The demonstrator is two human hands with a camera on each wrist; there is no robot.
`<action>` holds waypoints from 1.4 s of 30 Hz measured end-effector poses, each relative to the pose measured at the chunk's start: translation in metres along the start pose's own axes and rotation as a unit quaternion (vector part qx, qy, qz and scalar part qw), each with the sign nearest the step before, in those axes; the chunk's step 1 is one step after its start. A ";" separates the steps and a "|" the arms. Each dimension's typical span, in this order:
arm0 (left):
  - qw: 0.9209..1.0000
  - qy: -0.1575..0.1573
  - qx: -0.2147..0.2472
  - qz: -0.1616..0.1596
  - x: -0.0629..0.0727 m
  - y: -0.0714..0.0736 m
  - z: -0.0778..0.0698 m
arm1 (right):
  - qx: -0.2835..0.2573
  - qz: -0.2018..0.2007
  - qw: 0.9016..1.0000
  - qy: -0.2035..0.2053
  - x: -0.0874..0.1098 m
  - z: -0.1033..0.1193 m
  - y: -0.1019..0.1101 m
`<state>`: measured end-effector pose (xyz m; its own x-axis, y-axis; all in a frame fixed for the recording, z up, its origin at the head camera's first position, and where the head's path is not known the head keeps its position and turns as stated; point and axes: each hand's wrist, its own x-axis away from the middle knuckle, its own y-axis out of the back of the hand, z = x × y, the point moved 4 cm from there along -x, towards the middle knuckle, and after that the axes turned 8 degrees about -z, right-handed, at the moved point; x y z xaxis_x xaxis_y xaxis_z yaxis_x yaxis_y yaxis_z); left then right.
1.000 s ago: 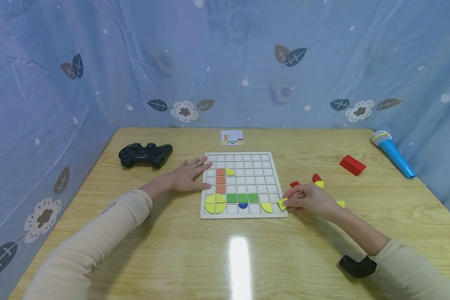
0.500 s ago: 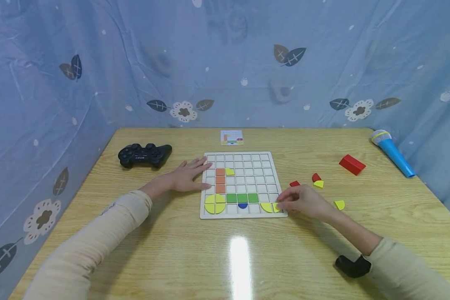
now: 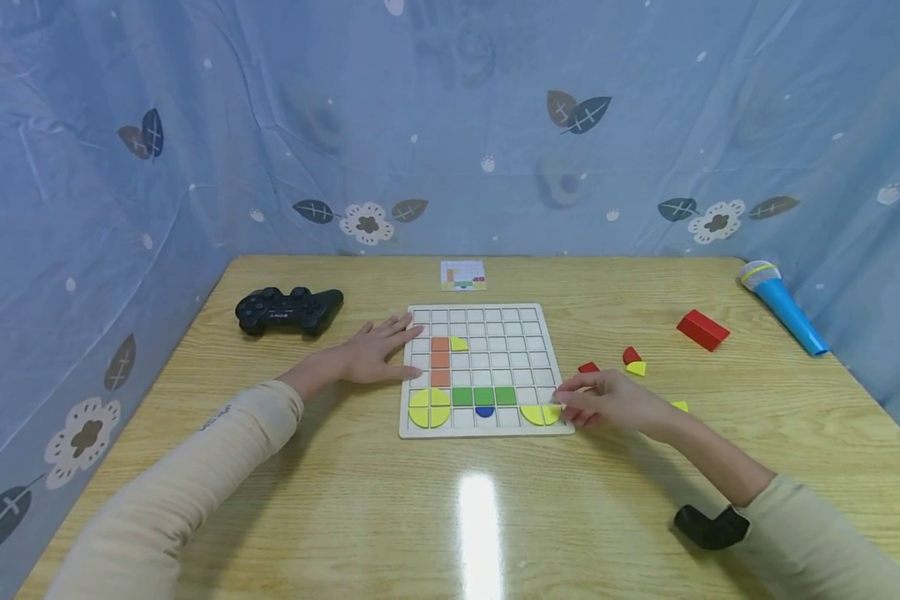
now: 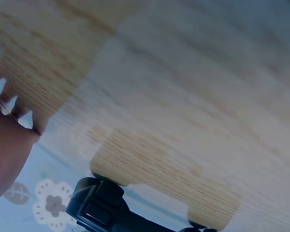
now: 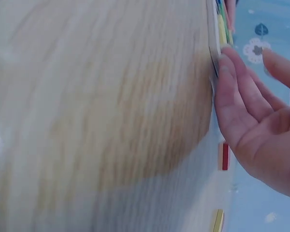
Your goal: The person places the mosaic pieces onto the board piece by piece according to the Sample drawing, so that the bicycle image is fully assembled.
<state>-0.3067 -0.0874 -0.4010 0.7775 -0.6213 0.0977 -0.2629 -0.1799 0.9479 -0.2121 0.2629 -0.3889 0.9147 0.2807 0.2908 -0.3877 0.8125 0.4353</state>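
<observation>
A white grid board lies on the table with orange, green, yellow and blue pieces in its cells. My left hand rests with spread fingers on the board's left edge. At the lower right edge is my right hand. Its fingertips touch the board there, beside a yellow quarter-circle. In the right wrist view the thumb stands apart from the fingers, with nothing pinched between them. Another yellow quarter-circle lies directly left of that one, together forming a half disc.
Loose red and yellow pieces lie right of the board. Farther right are a red block and a toy microphone. A game controller sits at the left; a small pattern card lies behind the board.
My right hand moved the yellow quarter-circle leftward into the bottom row beside its twin, then let go and drew slightly right. My left hand has stayed in place.
</observation>
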 end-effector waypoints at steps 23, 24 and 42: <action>1.000 0.001 -0.001 0.001 0.001 0.001 -0.002 | -0.052 -0.068 0.996 0.018 0.030 -0.030 0.078; 1.000 0.000 0.001 0.000 0.001 0.001 -0.003 | -0.051 -0.075 0.996 0.021 0.031 -0.032 0.082; 1.000 -0.002 0.007 -0.004 0.002 0.003 -0.003 | 0.074 -0.181 0.981 -0.003 0.065 -0.066 0.112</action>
<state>-0.3044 -0.0864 -0.3972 0.7778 -0.6222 0.0884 -0.2640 -0.1959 0.9444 -0.1884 0.4060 -0.3779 0.9950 -0.0164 0.0983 -0.0494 0.7753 0.6296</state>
